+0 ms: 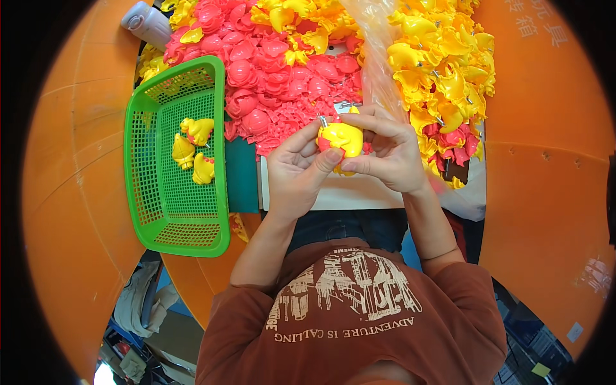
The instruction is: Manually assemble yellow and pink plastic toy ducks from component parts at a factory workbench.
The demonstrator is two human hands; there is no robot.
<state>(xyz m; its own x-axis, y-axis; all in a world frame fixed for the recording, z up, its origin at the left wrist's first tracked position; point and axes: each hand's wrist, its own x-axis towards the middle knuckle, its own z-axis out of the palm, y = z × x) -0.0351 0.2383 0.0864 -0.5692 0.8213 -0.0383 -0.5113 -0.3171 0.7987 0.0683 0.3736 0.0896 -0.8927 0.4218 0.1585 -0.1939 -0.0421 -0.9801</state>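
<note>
Between my two hands is a small toy figure (344, 137) of glossy yellow plastic with red parts, held over the front of the worktable. My left hand (296, 168) grips its left side, thumb on the front. From the right, my right hand (393, 153) pinches it with thumb and fingers. A short silver metal pin (323, 121) sticks up by my left fingertips. My fingers cover parts of the figure. Three similar yellow toy figures (199, 131) with red bits lie in the green plastic basket (222, 160) to the left.
Behind my hands lies a heap of red plastic shells (269, 80). Yellow plastic pieces (449, 83), some with metal pins, are piled at the right. Clear plastic sheeting (380, 58) runs between piles. A pale bottle (147, 25) stands far left. Orange panels (545, 167) flank both sides.
</note>
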